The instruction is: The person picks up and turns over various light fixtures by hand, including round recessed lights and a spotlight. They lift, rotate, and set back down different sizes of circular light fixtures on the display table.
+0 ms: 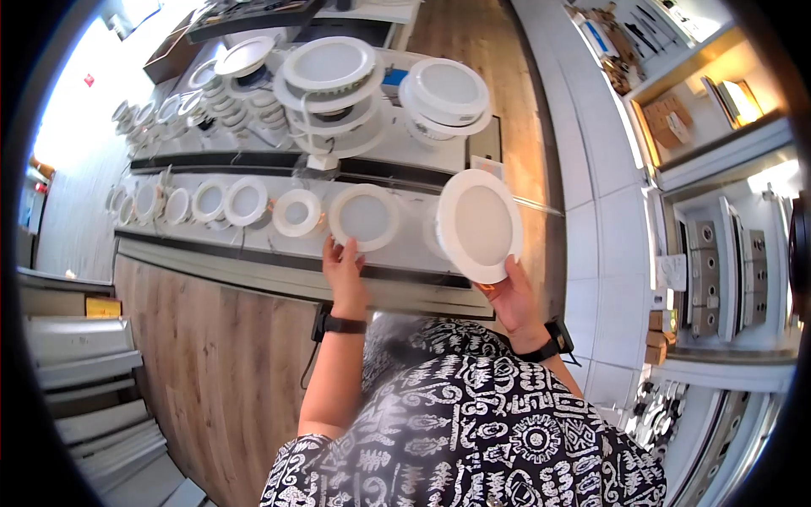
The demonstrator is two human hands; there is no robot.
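Note:
My right hand [510, 300] grips the lower edge of a large white round downlight [479, 226], its pale face turned toward me and slightly tilted. The fingers behind it are partly hidden. My left hand [345, 275] has its bent fingers at the bottom rim of a smaller round downlight [364, 216], which is tilted up at the front of the display step. Just left of that one sits a small ring-shaped downlight [296, 213]. Another white downlight [247, 201] stands further left in the same row.
Stacks of large round lights [329, 63] [445, 89] stand on the upper step. Smaller lamps line the left end. Shelves with boxes and fixtures [703, 279] run along the right. Long white panels [93, 406] lie at lower left, beside the wooden floor [194, 363].

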